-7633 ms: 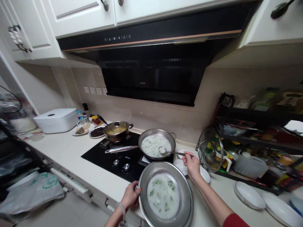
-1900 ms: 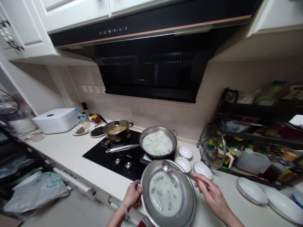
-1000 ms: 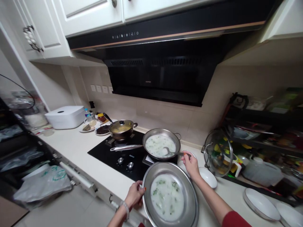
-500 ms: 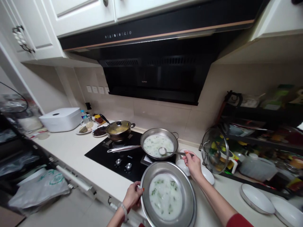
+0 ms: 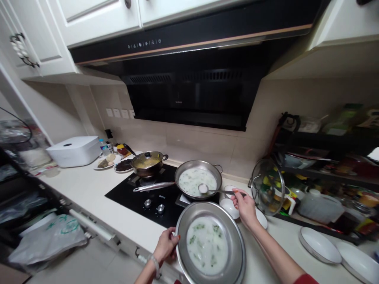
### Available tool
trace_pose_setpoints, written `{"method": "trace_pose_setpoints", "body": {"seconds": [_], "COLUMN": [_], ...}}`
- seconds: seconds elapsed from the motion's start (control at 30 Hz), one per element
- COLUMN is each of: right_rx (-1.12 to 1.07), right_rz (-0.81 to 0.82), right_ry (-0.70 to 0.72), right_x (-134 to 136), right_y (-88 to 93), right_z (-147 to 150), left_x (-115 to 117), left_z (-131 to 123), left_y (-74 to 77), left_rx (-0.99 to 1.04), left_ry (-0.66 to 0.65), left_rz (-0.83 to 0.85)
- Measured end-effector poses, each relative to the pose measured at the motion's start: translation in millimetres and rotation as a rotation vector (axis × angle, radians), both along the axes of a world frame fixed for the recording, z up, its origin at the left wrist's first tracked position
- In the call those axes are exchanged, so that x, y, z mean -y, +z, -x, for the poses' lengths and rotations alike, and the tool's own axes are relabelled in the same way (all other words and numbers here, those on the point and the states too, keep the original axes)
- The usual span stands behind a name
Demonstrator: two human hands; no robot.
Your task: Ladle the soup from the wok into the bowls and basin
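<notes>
My left hand [image 5: 167, 244] grips the left rim of a wide steel basin [image 5: 236, 252], which holds milky white soup with green bits. My right hand [image 5: 244, 207] is closed around the handle of a ladle [image 5: 203, 188]. The ladle's bowl hangs over the right side of a steel frying pan [image 5: 143, 187] with similar white soup in it. That pan sits on the black cooktop [image 5: 127, 199], just beyond the basin. White bowls [image 5: 229, 208] stand under and beside my right forearm.
A lidded pan [image 5: 149, 165] occupies the left burner. Plates of food [image 5: 122, 166] and a white box [image 5: 74, 151] are farther left. A glass lid [image 5: 268, 187] leans by the crowded rack at right. White dishes [image 5: 319, 244] lie at front right. The range hood [image 5: 189, 94] hangs overhead.
The view has shifted slightly. My right hand and the ladle have barely moved, and my left hand still grips the basin.
</notes>
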State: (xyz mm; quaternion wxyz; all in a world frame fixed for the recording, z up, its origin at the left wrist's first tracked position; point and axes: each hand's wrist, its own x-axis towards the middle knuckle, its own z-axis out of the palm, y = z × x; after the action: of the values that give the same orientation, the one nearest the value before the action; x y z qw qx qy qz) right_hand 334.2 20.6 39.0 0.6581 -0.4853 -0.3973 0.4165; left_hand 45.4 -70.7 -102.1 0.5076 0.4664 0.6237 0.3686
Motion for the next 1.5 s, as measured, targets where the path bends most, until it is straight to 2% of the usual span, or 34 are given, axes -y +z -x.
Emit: {"method": "trace_pose_setpoints", "body": {"seconds": [0.3, 0.6, 0.77, 0.9, 0.97, 1.07, 1.23, 1.33, 1.5], "right_rx": [-0.013, 0.176, 0.44, 0.651, 0.702, 0.643, 0.256, 0.091, 0.146], "right_rz": [0.062, 0.201, 0.079, -0.122, -0.188, -0.164, 0.05, 0.056, -0.024], "right_ry": [0.066, 0.097, 0.207, 0.301, 0.321, 0.295, 0.064, -0.007, -0.011], "right_x": [39, 91, 115, 126, 127, 122, 102, 84, 46], "right_y": [8.0, -22.8, -35.8, -32.9, -26.9, -16.7, -3.8, 4.9, 11.9], "right_z": [-20, -41, -42, -45, -46, -47, -42, -35, -19], "left_x": [-1, 0, 1, 0, 0, -1, 1, 1, 0], "left_z": [0, 1, 1, 2, 2, 1, 1, 1, 2], "left_y": [-3.4, -0.5, 0.2, -1.7, -2.7, -2.6, 0.4, 0.9, -1.1], "left_rx": [0.005, 0.02, 0.018, 0.003, -0.007, -0.006, -0.003, 0.008, 0.0], "left_ry": [0.01, -0.017, -0.024, -0.028, -0.026, -0.027, -0.025, -0.026, -0.034], "left_rz": [0.003, -0.005, -0.014, -0.022, -0.022, -0.015, -0.02, -0.011, -0.011]}}
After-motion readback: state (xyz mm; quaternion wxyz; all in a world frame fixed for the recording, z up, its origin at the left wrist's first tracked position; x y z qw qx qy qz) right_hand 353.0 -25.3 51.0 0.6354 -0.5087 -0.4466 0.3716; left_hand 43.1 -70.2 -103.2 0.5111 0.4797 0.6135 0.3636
